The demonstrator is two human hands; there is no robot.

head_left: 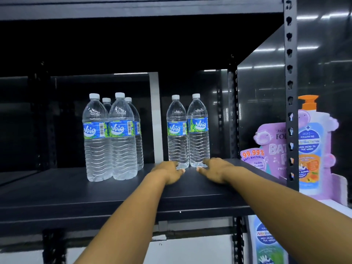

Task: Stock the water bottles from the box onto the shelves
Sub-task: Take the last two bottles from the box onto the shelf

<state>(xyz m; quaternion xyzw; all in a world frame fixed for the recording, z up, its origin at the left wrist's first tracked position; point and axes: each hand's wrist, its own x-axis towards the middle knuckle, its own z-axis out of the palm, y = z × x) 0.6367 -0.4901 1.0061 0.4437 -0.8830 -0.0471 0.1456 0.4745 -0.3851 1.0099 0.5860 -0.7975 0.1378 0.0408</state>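
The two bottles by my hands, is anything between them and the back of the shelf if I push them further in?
Nothing visible. The two bottles stand upright side by side, the left hand and right hand at their bases. The shelf behind them looks bare, though dark. The group of four bottles stands off to the left.

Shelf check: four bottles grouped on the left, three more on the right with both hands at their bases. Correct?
Not quite. The head view shows two bottles on the right, not three. The rest holds: four bottles grouped on the left, and the left hand and right hand sit at the bases of the right pair on the shelf.
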